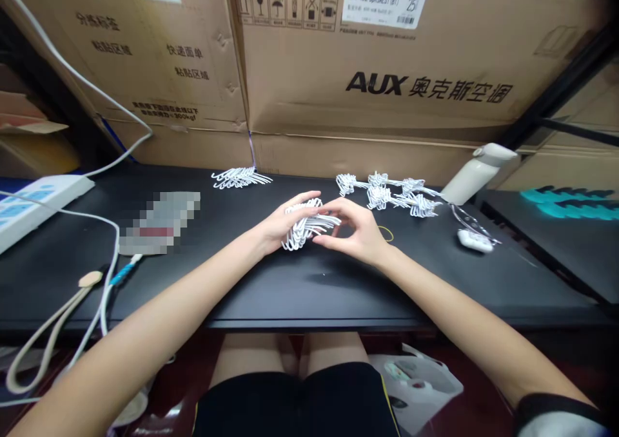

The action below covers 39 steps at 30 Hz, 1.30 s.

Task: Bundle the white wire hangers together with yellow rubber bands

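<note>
Through the head camera I have two bare hands over one black bench [300, 298], about midway between its left and right edges. The left hand [279, 225] holds one bundle of white hooks [294, 238], its fingers closed around the bundle. The bundle sits between the front and back edges, with its curved ends toward the left hand and its straight ends toward the right hand [362, 232]. That hand has thumb and forefinger on either side of the straight ends; I cannot tell whether they are clamped on them. The hooks overlap too closely for me to count singly.

Along the back edge, left of the hands, I see one fanned pile of white hooks [238, 178]. Right of the hands, also toward the back edge, I count five gathered bundles [380, 197] in two staggered rows, three behind and two in front. One yellow band [392, 235] lies just beside the right hand.

Toward the back right corner stands one pale bottle [470, 178], tilted in my view, with one small white case [474, 240] nearer the front edge. One white power strip [46, 206] lies at the left edge. Two cartons [309, 108] rise behind the back edge.
</note>
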Motion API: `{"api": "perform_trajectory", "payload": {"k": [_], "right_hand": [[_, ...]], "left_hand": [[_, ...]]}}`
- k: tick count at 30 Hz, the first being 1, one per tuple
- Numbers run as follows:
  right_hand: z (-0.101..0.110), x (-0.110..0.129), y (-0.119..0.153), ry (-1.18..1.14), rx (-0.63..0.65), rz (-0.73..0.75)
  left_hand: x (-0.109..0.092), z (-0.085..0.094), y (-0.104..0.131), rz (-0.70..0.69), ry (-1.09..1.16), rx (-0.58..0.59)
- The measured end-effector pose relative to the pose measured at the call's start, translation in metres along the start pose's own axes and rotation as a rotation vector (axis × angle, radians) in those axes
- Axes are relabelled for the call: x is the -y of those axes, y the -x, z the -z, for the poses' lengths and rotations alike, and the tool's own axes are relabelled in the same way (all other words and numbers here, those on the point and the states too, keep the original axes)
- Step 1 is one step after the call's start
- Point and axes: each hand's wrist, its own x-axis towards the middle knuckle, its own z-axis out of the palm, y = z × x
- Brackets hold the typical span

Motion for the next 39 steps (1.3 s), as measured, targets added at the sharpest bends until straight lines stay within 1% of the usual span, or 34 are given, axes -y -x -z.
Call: {"api": "perform_trajectory", "payload": {"k": [3,7,10,16,18,23,25,30,35,39], "right_hand": [[-0.005,-0.001,0.003,0.143,-0.016,0.128],[-0.009,-0.007,0.004,0.217,-0.074,0.180],[-0.008,-0.008,0.004,0.253,-0.075,0.205],[-0.010,-0.006,0.003,0.282,-0.086,0.175],[-0.011,-0.007,0.004,0.251,-0.076,0.139],[-0.015,-0.010,0.005,0.058,-0.083,-0.035],[-0.016,-0.010,0.005,0.033,-0.101,-0.056],[-0.016,-0.010,0.004,0.112,-0.083,0.015],[-0.016,-0.014,0.004,0.142,-0.108,0.087],[-0.017,-0.017,0.006,0.160,-0.134,0.147]], "left_hand": [[0.001,0.000,-0.001,-0.025,0.006,-0.015],[0.002,0.000,-0.003,-0.039,-0.006,-0.064],[0.003,0.000,-0.002,-0.039,-0.029,-0.076],[0.005,-0.002,0.001,-0.045,-0.090,-0.002],[0.006,-0.002,0.001,-0.044,-0.101,-0.012],[0.005,-0.001,0.000,-0.074,-0.097,-0.071],[0.004,-0.001,-0.001,-0.096,-0.100,-0.091],[0.005,-0.002,-0.003,-0.156,-0.102,-0.154],[0.007,-0.003,-0.002,-0.125,-0.144,-0.198],[0.008,-0.002,-0.002,-0.121,-0.158,-0.186]]}}
